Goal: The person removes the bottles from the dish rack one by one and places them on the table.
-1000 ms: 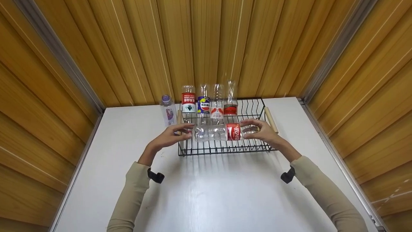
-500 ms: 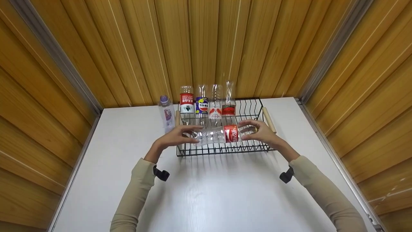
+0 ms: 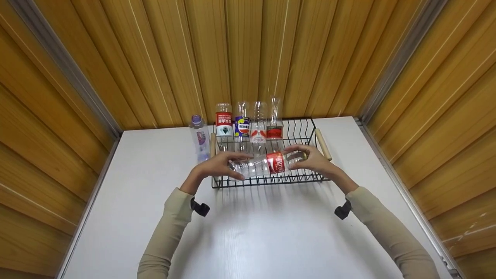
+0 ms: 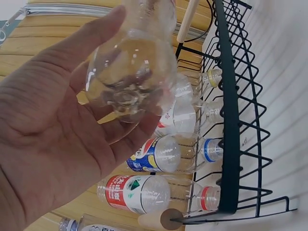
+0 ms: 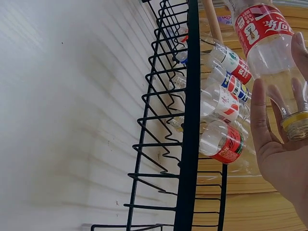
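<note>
A clear plastic bottle with a red label (image 3: pixel 276 162) lies nearly level above the black wire rack (image 3: pixel 271 179), between my two hands. My left hand (image 3: pixel 221 164) holds its base end, thumb and fingers spread around it; the left wrist view shows the bottle's base (image 4: pixel 132 82) in that grasp. Around the neck end curl the fingers of my right hand (image 3: pixel 316 159). A yellow ring (image 5: pixel 294 118) circles the neck in the right wrist view. Behind, several clear bottles stand neck-down in the rack, among them a red-and-white one (image 3: pixel 224 124) and a blue-labelled one (image 3: pixel 242 127).
A bottle with a purple cap (image 3: pixel 197 119) stands upright just left of the rack. Wooden handles (image 3: pixel 322 144) flank the rack. The white table (image 3: pixel 248 232) stretches in front, and yellow wood-look panels (image 3: pixel 248 50) rise behind and at both sides.
My left hand has moved right, from beside the bottle's base to around it. The bottle's base end has dipped slightly toward me. My right hand keeps the neck with a small shift left.
</note>
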The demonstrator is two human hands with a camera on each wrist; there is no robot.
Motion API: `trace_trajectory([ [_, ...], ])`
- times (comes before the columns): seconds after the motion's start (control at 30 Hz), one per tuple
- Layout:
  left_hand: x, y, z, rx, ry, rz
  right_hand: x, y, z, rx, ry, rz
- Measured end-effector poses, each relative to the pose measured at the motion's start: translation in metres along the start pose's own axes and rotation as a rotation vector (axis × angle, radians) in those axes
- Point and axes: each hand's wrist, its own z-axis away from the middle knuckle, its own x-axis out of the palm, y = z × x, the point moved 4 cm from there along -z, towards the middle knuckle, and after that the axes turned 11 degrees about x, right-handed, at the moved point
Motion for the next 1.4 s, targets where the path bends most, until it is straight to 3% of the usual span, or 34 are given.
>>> trace_trajectory([
  [0.2,0.003,-0.001,0.0,0.008,-0.014,0.0,0.001,-0.001,0.0,-0.022,-0.015,0.052],
  [0.43,0.003,-0.004,0.004,0.018,0.006,-0.065,-0.011,0.002,0.003,-0.04,-0.042,0.032],
  [0.8,-0.006,-0.011,0.024,0.034,0.07,-0.003,-0.073,0.016,0.007,0.044,0.149,0.077],
  [0.93,-0.012,-0.018,0.034,0.001,0.098,0.021,-0.093,0.027,0.007,0.059,0.242,0.05],
  [1.2,-0.016,-0.031,0.057,-0.085,0.153,0.059,-0.11,0.052,0.008,0.127,0.315,0.033],
  [1.4,-0.027,-0.034,0.07,-0.12,0.209,0.048,-0.12,0.064,0.008,0.165,0.34,0.096],
])
